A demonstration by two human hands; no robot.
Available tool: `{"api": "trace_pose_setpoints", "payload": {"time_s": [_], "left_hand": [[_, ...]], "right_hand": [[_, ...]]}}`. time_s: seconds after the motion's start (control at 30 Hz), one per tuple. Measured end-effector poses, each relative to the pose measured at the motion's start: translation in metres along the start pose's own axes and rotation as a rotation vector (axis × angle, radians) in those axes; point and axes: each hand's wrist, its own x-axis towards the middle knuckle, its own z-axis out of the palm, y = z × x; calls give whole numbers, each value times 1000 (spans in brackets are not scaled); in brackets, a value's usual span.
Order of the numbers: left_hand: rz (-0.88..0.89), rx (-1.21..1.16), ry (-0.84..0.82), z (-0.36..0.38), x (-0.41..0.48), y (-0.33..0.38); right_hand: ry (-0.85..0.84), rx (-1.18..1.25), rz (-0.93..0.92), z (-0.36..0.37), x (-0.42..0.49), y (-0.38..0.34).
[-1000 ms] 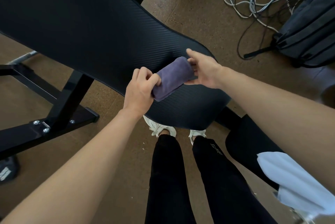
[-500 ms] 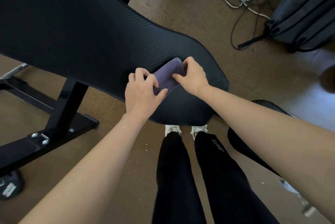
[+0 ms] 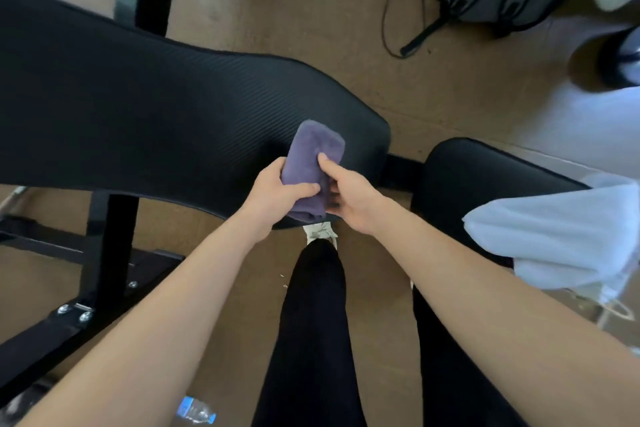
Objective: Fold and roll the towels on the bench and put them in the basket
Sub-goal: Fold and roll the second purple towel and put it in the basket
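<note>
Turned since half a second ago, the purple rolled towel (image 3: 313, 156) now points up the frame at centre, over the near edge of the black table (image 3: 156, 115). Of the hands, the left hand (image 3: 277, 193) wraps its lower part, thumb across, and the right hand (image 3: 349, 200) pinches its right side. Whether it touches the table is unclear. At right, a white cloth (image 3: 554, 236) is cut off by the frame.

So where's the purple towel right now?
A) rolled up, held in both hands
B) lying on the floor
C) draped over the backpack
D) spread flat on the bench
A: the purple towel is a compact roll, gripped by the left hand and the right hand over the end of the black bench.
</note>
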Motion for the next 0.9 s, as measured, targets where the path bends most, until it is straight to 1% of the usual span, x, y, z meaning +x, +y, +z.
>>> {"api": "trace_pose_setpoints", "payload": {"time_s": [0.1,0.2,0.37,0.47,0.5,0.57,0.67,0.7,0.77,0.83,0.9], "left_hand": [[18,-123,-144,39,-22,14],[78,-150,-202,88,-42,44],[264,-43,-234,195,-87,105],[332,-38,-241,264,-113,134],[340,-39,-251,285,-119,143],[325,-63,-284,328,-130,156],[276,-55,-364,392,-139,169],[244,-52,-388,413,-140,172],[163,-38,-423,451,-136,173],[135,62,-447,486,-130,170],[145,200,-476,518,-120,163]], "right_hand": [[28,143,-134,-41,-32,1],[83,229,-269,-88,-71,-4],[270,224,-475,-172,-142,-21],[400,171,-558,-231,-183,-31],[412,166,-581,-252,-196,-32],[375,185,-657,-295,-224,-28],[352,112,-800,-363,-255,-7],[345,94,-822,-386,-261,2],[323,86,-798,-426,-264,19],[326,139,-744,-459,-262,39],[324,258,-693,-487,-258,57]]}}
